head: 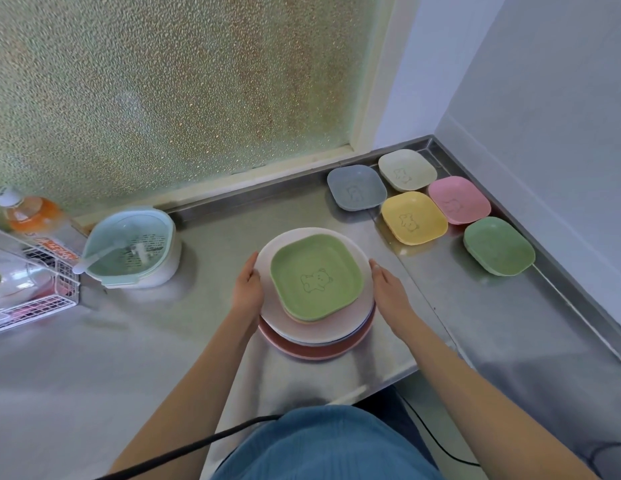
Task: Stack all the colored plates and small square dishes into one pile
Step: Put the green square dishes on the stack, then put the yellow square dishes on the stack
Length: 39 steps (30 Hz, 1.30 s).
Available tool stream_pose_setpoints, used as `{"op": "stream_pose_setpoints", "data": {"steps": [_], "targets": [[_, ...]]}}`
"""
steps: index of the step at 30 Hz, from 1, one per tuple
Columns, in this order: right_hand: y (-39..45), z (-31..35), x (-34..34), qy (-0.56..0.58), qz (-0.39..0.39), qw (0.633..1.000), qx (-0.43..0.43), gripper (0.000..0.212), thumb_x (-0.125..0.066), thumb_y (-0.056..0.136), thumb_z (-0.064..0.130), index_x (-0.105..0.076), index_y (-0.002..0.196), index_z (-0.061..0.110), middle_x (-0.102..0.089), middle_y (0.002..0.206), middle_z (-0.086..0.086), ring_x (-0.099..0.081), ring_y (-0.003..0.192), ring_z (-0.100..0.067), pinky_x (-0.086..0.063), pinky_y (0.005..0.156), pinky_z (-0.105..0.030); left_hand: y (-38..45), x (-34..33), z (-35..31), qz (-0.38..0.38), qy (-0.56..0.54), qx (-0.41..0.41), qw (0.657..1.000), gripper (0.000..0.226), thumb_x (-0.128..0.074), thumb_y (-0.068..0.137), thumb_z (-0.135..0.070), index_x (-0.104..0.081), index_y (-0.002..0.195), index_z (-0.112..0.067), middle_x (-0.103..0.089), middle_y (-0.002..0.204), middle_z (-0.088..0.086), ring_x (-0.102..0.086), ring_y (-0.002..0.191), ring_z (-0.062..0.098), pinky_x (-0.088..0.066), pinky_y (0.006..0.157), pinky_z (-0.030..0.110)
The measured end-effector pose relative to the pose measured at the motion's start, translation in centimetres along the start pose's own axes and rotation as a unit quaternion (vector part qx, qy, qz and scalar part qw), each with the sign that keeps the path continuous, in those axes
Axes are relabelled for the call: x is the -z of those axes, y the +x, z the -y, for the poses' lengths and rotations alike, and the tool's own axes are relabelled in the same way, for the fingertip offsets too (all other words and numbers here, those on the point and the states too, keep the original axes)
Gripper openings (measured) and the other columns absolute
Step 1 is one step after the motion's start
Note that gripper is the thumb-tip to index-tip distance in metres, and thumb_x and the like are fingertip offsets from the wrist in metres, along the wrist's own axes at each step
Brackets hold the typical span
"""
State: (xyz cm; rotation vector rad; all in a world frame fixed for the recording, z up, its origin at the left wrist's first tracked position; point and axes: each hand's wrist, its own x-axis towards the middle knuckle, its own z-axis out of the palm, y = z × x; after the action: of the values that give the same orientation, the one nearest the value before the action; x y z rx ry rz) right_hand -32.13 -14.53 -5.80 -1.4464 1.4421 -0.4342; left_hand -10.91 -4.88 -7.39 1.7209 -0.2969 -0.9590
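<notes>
A pile of round plates [295, 332] sits in the middle of the steel counter, pale ones on top and a reddish one at the bottom. Small square dishes rest on it, a green dish [316, 277] with a bear drawing uppermost. My left hand [247, 289] grips the pile's left rim and my right hand [388, 292] its right rim. At the back right corner lie several loose square dishes: grey [356, 188], cream [407, 169], yellow [413, 218], pink [458, 199] and green [498, 245].
A mint strainer basket [132, 247] with a white spoon stands at the left. Further left are a wire rack [35, 289] and an orange bottle [32, 213]. A frosted window and a wall close the back and right. A black cable [198, 445] hangs near the counter's front edge.
</notes>
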Motion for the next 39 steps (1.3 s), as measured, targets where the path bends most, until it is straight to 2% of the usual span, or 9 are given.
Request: {"op": "stream_pose_setpoints", "data": {"steps": [3, 8, 10, 13, 20, 26, 32, 36, 39], "targets": [[0.6, -0.1, 0.8, -0.021, -0.008, 1.0, 0.02, 0.042, -0.029, 0.102, 0.03, -0.049, 0.134, 0.011, -0.05, 0.138, -0.006, -0.046, 0.124, -0.018, -0.03, 0.106, -0.031, -0.3, 0.3, -0.2, -0.007, -0.016, 0.013, 1.0, 0.048, -0.03, 0.098, -0.008, -0.037, 0.144, -0.016, -0.035, 0.152, 0.0, -0.033, 0.139, 0.018, -0.026, 0.113, 0.029], [4.7, -1.3, 4.0, -0.123, -0.059, 0.991, -0.016, 0.047, -0.032, 0.101, 0.028, -0.028, 0.146, 0.017, -0.036, 0.149, -0.009, -0.036, 0.135, -0.029, -0.026, 0.113, -0.041, -1.3, 0.9, 0.2, -0.026, -0.028, 0.034, 0.999, 0.047, -0.033, 0.1, -0.031, -0.036, 0.145, -0.02, -0.04, 0.137, -0.013, -0.039, 0.125, 0.009, -0.027, 0.1, 0.022], [6.5, -1.8, 5.3, -0.167, -0.044, 0.985, -0.025, 0.051, -0.036, 0.099, 0.028, -0.022, 0.148, 0.022, -0.042, 0.144, -0.014, -0.044, 0.127, -0.035, -0.035, 0.108, -0.046, -1.6, 1.1, 0.5, -0.009, 0.006, 0.014, 1.0, 0.041, -0.032, 0.1, -0.03, -0.048, 0.136, -0.02, -0.048, 0.134, -0.011, -0.047, 0.119, 0.011, -0.037, 0.097, 0.022], [8.5, -2.0, 5.8, -0.207, -0.024, 0.978, -0.011, 0.055, -0.042, 0.097, 0.018, -0.02, 0.148, 0.018, -0.044, 0.14, -0.017, -0.047, 0.123, -0.036, -0.038, 0.1, -0.041, -2.2, 0.9, 0.7, -0.021, 0.028, -0.002, 0.999, 0.035, -0.032, 0.101, -0.02, -0.059, 0.12, -0.009, -0.061, 0.108, 0.003, -0.053, 0.096, 0.016, -0.042, 0.07, 0.018], [10.1, -3.1, 5.2, -0.338, -0.028, 0.941, 0.002, 0.055, -0.047, 0.093, 0.011, -0.029, 0.144, 0.018, -0.031, 0.145, -0.019, -0.049, 0.116, -0.041, -0.043, 0.095, -0.046, -1.7, 0.8, 1.1, -0.043, 0.074, -0.016, 0.996, 0.031, -0.034, 0.101, -0.02, -0.061, 0.092, -0.008, -0.059, 0.08, 0.001, -0.049, 0.076, 0.015, -0.04, 0.067, 0.028], [9.0, -4.2, 5.2, -0.352, -0.108, 0.929, 0.028, 0.018, -0.049, 0.085, 0.004, -0.064, 0.096, 0.005, -0.049, 0.103, -0.017, -0.054, 0.085, -0.039, -0.045, 0.069, -0.036, -1.9, 0.5, 0.9, -0.053, 0.087, -0.012, 0.995, 0.035, -0.034, 0.1, -0.021, -0.061, 0.091, -0.002, -0.057, 0.081, 0.005, -0.047, 0.074, 0.017, -0.039, 0.066, 0.03], [5.0, -1.9, 4.5, -0.194, -0.192, 0.947, 0.168, 0.012, -0.052, 0.087, 0.002, -0.055, 0.076, 0.003, -0.046, 0.086, -0.012, -0.043, 0.07, -0.027, -0.027, 0.06, -0.029, -2.2, 0.3, 1.1, -0.056, 0.083, -0.028, 0.995, 0.033, -0.032, 0.101, -0.023, -0.059, 0.091, -0.009, -0.057, 0.078, -0.001, -0.049, 0.078, 0.017, -0.039, 0.067, 0.031], [1.2, 0.3, 3.1, -0.129, -0.165, 0.933, 0.293, 0.009, -0.052, 0.088, 0.001, -0.058, 0.082, 0.001, -0.047, 0.09, -0.009, -0.043, 0.071, -0.018, -0.027, 0.06, -0.021, -2.6, 0.1, 1.2, -0.06, 0.086, -0.041, 0.994, 0.032, -0.03, 0.102, -0.023, -0.058, 0.094, -0.01, -0.055, 0.078, -0.002, -0.049, 0.085, 0.02, -0.036, 0.075, 0.03], [-1.1, 1.6, 2.2, -0.181, -0.119, 0.895, 0.389, 0.01, -0.051, 0.086, 0.005, -0.059, 0.085, -0.002, -0.055, 0.093, -0.014, -0.045, 0.071, -0.017, -0.033, 0.058, -0.023, -3.0, 0.3, 1.7, -0.057, 0.099, -0.054, 0.992, 0.038, -0.027, 0.102, -0.026, -0.06, 0.109, -0.008, -0.062, 0.1, 0.007, -0.055, 0.103, 0.026, -0.04, 0.087, 0.036]]}}
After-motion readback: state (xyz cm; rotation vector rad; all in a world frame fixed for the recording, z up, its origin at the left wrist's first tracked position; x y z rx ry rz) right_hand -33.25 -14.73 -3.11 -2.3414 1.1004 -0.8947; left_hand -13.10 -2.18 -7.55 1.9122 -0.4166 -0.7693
